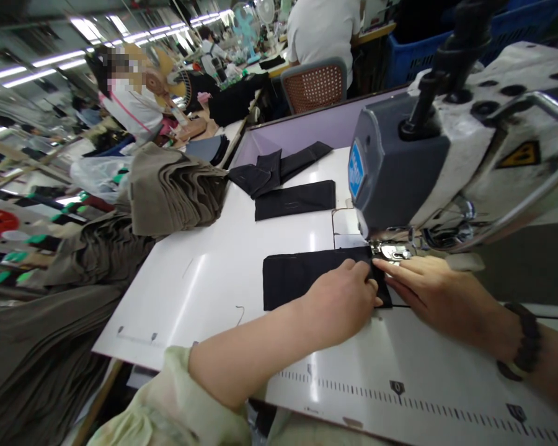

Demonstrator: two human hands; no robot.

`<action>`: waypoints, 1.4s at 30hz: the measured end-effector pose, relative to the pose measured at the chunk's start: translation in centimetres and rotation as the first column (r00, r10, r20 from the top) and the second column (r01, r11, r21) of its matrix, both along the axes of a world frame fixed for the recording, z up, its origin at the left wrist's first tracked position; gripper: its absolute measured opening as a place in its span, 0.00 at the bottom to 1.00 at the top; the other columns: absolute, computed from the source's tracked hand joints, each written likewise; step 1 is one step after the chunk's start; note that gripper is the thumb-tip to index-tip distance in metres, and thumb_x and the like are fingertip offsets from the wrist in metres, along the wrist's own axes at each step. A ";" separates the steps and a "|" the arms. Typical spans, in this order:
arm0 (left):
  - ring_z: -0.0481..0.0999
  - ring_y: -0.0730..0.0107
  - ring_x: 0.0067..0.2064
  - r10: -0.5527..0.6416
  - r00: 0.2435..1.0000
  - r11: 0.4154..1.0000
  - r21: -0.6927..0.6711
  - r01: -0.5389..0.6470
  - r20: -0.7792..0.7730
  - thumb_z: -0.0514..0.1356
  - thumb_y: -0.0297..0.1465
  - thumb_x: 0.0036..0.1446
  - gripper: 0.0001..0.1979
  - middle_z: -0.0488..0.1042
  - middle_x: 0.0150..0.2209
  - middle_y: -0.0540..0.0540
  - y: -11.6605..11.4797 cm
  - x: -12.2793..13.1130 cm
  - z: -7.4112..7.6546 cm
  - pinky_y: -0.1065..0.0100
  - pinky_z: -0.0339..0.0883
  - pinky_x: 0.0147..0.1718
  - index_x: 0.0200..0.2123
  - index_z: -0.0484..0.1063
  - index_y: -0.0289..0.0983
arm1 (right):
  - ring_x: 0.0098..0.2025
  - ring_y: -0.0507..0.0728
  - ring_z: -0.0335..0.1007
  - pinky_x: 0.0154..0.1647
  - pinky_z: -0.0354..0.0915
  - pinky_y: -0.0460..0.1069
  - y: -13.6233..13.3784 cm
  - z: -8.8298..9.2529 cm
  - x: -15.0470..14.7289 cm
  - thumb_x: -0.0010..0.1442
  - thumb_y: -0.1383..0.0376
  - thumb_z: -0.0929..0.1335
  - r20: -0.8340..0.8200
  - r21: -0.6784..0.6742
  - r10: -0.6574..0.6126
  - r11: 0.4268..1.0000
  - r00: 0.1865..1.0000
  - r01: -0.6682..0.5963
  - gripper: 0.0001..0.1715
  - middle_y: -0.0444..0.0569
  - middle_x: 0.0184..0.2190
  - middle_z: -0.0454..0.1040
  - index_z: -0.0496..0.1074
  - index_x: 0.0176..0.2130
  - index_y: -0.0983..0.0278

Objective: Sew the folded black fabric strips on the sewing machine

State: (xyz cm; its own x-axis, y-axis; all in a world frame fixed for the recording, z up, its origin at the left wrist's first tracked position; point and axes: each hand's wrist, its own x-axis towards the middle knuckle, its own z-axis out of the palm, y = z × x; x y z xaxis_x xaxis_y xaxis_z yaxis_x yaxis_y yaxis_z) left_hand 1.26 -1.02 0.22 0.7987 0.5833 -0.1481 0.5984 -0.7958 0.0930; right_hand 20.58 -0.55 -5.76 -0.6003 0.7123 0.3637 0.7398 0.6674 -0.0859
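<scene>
A dark folded fabric piece (291, 279) is laid flat on the white worktop (204, 291), its right end beside the presser foot (393, 253) of the sewing machine (395, 167). It is pressed from above by the left hand (344, 300), with fingers curled; whether cloth is pinched in that grip cannot be told. By the right hand (439, 294), nothing is clasped: its fingers are extended toward the fabric's right end.

A loose, creased sleeve (167, 396) of thin, pale green cloth ends well behind the bare left hand (344, 300). A chunky, dark bracelet (527, 344) with rounded, bead-like segments sits just behind the right hand (439, 294).
</scene>
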 end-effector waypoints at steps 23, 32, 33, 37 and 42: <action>0.69 0.63 0.46 -0.065 0.975 0.992 0.117 0.040 0.214 0.45 0.26 0.64 0.13 0.70 0.46 0.39 -1.7 -1.7 -2.5 0.62 0.67 0.43 0.43 0.67 0.29 | 0.25 0.52 0.61 0.28 0.53 0.50 -1.7 2.0 -0.1 0.64 0.70 0.57 -0.019 0.055 0.299 0.953 0.954 -0.298 0.16 0.46 0.22 0.66 0.71 0.35 0.68; 0.68 0.63 0.48 -0.046 0.985 0.994 0.105 0.029 0.165 0.47 0.26 0.62 0.11 0.69 0.45 0.38 1.0 -1.5 -2.4 0.62 0.67 0.44 0.44 0.66 0.30 | 0.28 0.53 0.67 0.32 0.60 0.49 -0.5 0.6 0.0 0.64 0.70 0.55 0.029 0.075 0.130 0.988 0.991 -0.132 0.17 0.48 0.26 0.71 0.71 0.42 0.69; 0.68 0.62 0.48 -0.042 0.985 0.994 0.106 0.024 0.166 0.48 0.25 0.62 0.11 0.69 0.45 0.38 1.5 -1.5 -2.5 0.62 0.67 0.44 0.44 0.66 0.29 | 0.30 0.53 0.68 0.34 0.61 0.49 -0.4 0.3 0.1 0.64 0.69 0.56 0.037 0.070 0.097 0.993 0.995 -0.100 0.18 0.49 0.28 0.72 0.70 0.44 0.68; 0.67 0.62 0.48 -0.023 0.981 0.994 0.109 0.003 0.191 0.50 0.25 0.61 0.10 0.69 0.45 0.39 3.1 -1.5 -2.7 0.63 0.66 0.46 0.42 0.68 0.29 | 0.31 0.55 0.69 0.35 0.62 0.50 -0.3 -0.3 0.2 0.64 0.68 0.57 0.048 0.020 0.018 1.000 0.999 -0.019 0.17 0.49 0.31 0.74 0.69 0.47 0.66; 0.68 0.63 0.47 -0.011 0.975 0.991 0.130 -0.019 0.221 0.49 0.24 0.61 0.10 0.70 0.44 0.39 4.4 -1.5 -2.7 0.63 0.65 0.47 0.41 0.69 0.29 | 0.31 0.55 0.69 0.33 0.64 0.50 -0.3 -0.3 0.2 0.63 0.68 0.58 0.045 0.013 0.009 1.000 0.999 -0.009 0.16 0.49 0.30 0.73 0.70 0.46 0.66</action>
